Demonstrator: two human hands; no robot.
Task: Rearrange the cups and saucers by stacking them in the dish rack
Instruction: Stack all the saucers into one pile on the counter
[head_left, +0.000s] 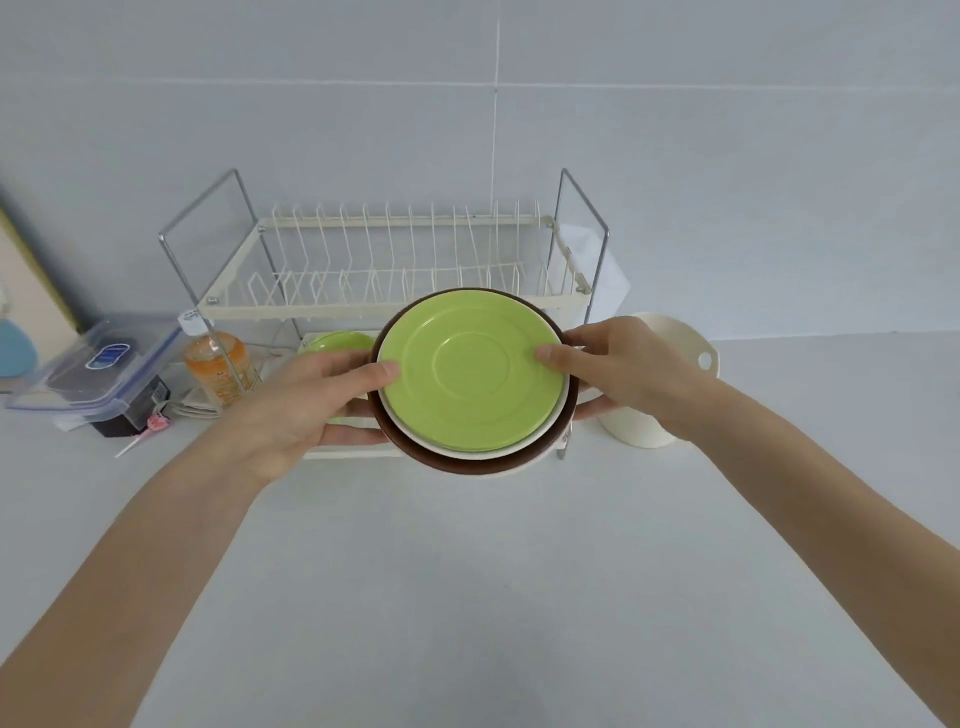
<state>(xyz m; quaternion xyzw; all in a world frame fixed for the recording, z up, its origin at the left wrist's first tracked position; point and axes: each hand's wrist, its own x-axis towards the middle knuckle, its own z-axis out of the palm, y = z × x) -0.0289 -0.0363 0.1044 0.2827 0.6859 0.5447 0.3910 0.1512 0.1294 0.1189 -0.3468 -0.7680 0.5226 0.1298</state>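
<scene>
A stack of saucers is held in front of the two-tier dish rack (374, 306): a green saucer (470, 371) on top, a white one (550, 426) under it, a brown one (415, 447) at the bottom. My left hand (317, 400) grips the stack's left edge, thumb on the green saucer, fingers underneath. My right hand (623, 369) grips the right edge the same way. Another green piece (337, 343) sits on the rack's lower tier, partly hidden behind my left hand. The upper tier holds no dishes.
A cream cup-like container (670, 358) stands right of the rack, behind my right hand. Left of the rack are an orange bottle (218, 369), a clear lidded box (93, 369) on a dark item, and folded cloths. The grey counter (467, 571) stretches toward me; a wall is behind.
</scene>
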